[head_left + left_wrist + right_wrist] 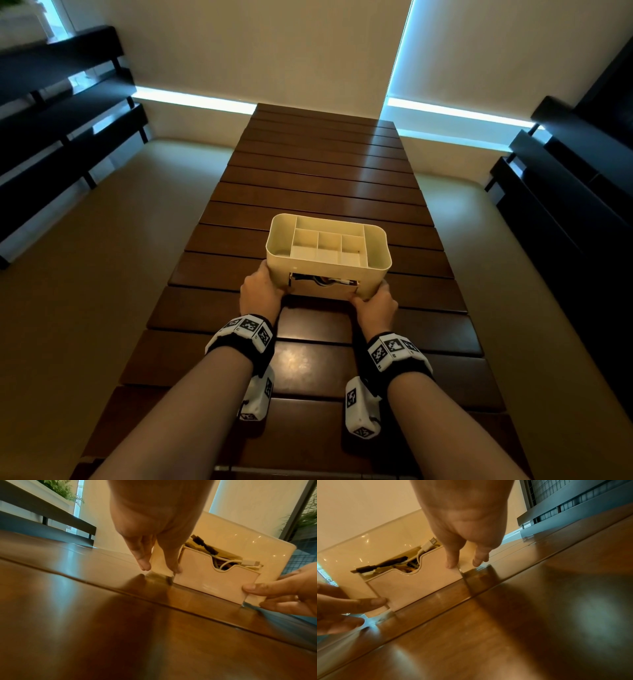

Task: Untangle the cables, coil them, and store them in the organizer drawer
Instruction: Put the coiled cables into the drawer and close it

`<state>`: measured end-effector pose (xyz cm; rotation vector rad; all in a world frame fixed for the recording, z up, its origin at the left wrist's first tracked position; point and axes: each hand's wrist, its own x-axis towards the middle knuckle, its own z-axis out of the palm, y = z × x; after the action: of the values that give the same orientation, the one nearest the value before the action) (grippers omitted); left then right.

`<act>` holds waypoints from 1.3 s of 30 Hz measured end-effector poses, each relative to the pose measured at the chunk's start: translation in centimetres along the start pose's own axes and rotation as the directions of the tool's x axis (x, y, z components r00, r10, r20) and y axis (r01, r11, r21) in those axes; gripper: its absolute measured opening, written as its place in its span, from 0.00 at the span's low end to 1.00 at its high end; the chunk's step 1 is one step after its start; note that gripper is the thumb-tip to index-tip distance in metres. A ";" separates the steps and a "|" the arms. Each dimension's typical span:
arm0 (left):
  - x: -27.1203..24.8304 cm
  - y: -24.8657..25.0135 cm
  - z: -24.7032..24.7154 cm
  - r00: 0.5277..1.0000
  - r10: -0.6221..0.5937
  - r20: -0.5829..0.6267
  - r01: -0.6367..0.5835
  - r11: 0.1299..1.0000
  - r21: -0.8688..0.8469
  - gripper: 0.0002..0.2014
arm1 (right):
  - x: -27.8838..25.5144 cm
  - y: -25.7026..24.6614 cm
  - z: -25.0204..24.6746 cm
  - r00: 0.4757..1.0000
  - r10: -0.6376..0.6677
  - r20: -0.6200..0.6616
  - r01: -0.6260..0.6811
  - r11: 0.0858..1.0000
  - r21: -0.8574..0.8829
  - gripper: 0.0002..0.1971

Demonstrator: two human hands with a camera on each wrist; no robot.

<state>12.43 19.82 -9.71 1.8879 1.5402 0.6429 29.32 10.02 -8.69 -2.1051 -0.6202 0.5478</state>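
A cream organizer (275, 255) with open top compartments stands on the wooden slatted table (318, 178). Its drawer (323, 291) faces me and sticks out a little. Coiled white and black cables (228, 563) lie inside, and a white plug (430, 542) shows over the drawer's notch. My left hand (262, 291) is at the near left corner, thumb against the drawer front (214, 582), fingers straight along the organizer's side. My right hand (375, 306) mirrors it at the near right corner, with its thumb on the drawer front (419, 586).
Dark benches (65, 113) run along the left, and dark furniture (565, 178) along the right. Beyond the organizer the table stretches away towards the wall. Pale floor lies on both sides of the table.
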 end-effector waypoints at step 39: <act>-1.3 0.6 -2.1 0.966 0.258 -0.018 -0.258 0.964 -0.064 0.27 | -0.8 -4.6 -3.1 0.928 -0.290 0.232 0.372 0.754 -0.542 0.11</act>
<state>11.04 18.76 -7.79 2.0554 1.2719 0.8081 29.44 10.00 -3.05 -2.4415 -1.3558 0.3148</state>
